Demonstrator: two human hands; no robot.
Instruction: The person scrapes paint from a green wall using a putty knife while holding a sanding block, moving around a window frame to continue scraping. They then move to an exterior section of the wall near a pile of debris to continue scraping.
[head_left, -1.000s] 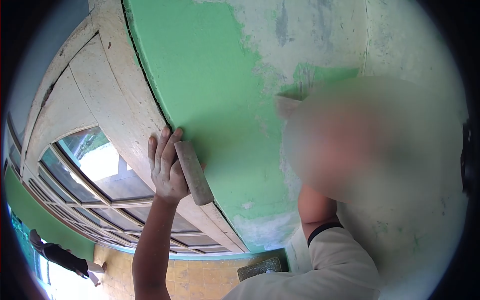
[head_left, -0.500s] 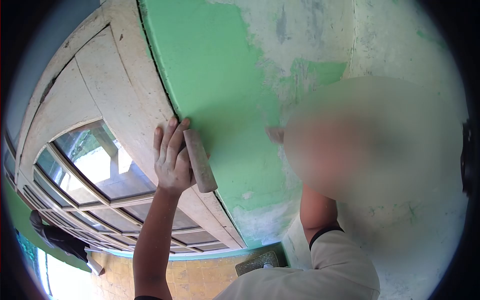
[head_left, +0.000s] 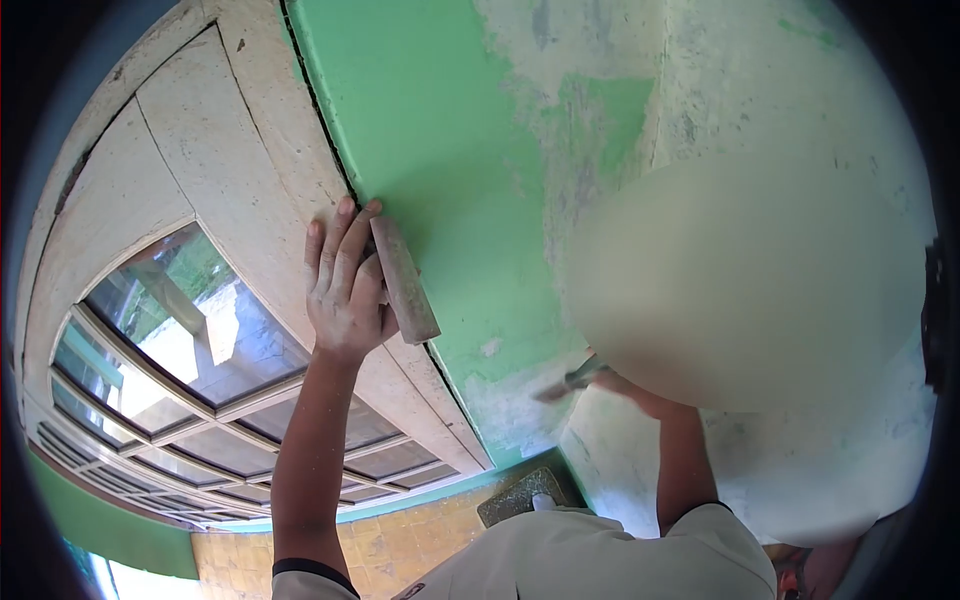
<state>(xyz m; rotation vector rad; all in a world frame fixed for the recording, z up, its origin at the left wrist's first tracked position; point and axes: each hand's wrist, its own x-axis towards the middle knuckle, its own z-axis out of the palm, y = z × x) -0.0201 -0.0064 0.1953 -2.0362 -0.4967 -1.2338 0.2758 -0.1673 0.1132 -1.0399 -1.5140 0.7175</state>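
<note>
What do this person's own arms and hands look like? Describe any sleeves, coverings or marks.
The short sleeves are pale greyish, each edged with a dark band. The left hand wears no glove, and pale dust marks its fingers. The right hand is partly blurred, so finer details cannot be told.

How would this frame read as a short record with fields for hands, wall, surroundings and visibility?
Left hand: holding an oblong plate beside the green wall
Right hand: holding a blurred scraper-like tool near the whitish lower patch
Wall: green paint, whitish patches
Surroundings: wooden frame with glass panes; yellowish tiled floor
Visibility: blurring covers part of the right side
</note>
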